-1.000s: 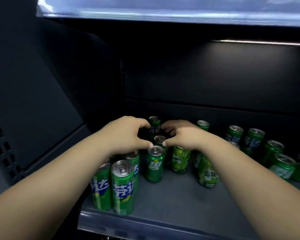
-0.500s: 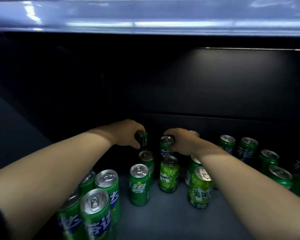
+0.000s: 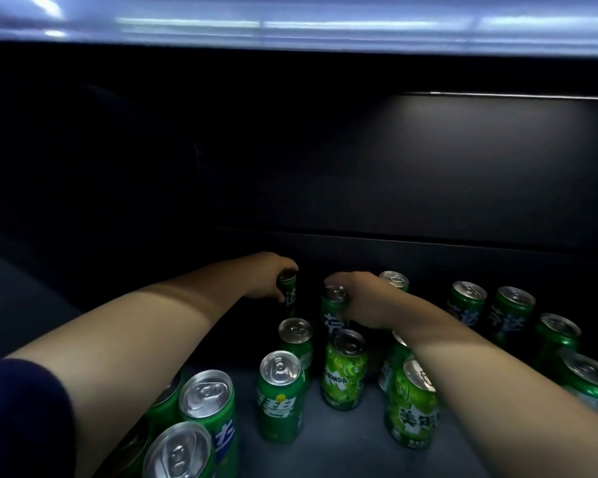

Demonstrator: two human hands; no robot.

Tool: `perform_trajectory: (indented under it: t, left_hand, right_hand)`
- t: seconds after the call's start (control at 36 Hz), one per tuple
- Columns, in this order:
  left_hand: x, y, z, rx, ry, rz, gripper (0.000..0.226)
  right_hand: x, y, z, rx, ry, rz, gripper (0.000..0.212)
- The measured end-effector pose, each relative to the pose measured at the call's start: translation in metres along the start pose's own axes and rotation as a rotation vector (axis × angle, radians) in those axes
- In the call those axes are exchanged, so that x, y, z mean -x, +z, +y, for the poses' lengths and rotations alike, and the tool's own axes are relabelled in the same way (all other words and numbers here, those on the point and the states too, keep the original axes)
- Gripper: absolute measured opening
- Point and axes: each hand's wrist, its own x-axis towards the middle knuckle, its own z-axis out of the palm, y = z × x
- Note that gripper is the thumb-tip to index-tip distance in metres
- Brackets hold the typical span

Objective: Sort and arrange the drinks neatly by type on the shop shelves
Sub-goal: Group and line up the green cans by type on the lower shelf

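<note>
Green cans crowd the near edge of the shelf point(image 3: 342, 453): by my left elbow stands a tight cluster of silver-topped cans point(image 3: 206, 405), packed side by side, which I take to be a sorted group. Just beyond, a dark green can point(image 3: 279, 396) and a paler, bubble-patterned Mirinda can point(image 3: 344, 372) stand upright but apart, with another pale one point(image 3: 411, 405) under my right forearm; these types are mixed here, so the sorting looks unfinished. Farther back my hands work apart. My left hand point(image 3: 266, 277) is wrapped around the top of a dark can point(image 3: 287, 291) at the rear, and my right hand point(image 3: 363, 298) is clamped on another can point(image 3: 334, 310) beside it, presumably to line both up. To the right, well apart, more dark cans point(image 3: 491, 308) stand in a loose row near the back wall.
</note>
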Motion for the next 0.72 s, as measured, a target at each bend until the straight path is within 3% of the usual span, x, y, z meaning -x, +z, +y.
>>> perform_trajectory:
  t: [0.17,0.31,0.5,0.72]
  left_hand:
    - [0.003,0.007,-0.004,0.019,0.03,0.107,0.062]
    - [0.017,-0.006,0.0,0.098,0.067,0.168,0.068]
    - [0.057,-0.057,0.026,0.173,0.162,0.262,0.066]
    - [0.115,-0.1,0.058,0.268,0.177,0.274,0.056]
  right_hand:
    - [0.003,0.003,-0.005,-0.03,-0.035,0.04,0.036]
    - [0.014,-0.003,-0.014,-0.058,-0.092,0.151,0.024]
    - [0.028,-0.046,-0.029,-0.111,-0.123,0.321,0.052]
    - [0.076,-0.09,-0.05,-0.159,-0.204,0.301,0.071]
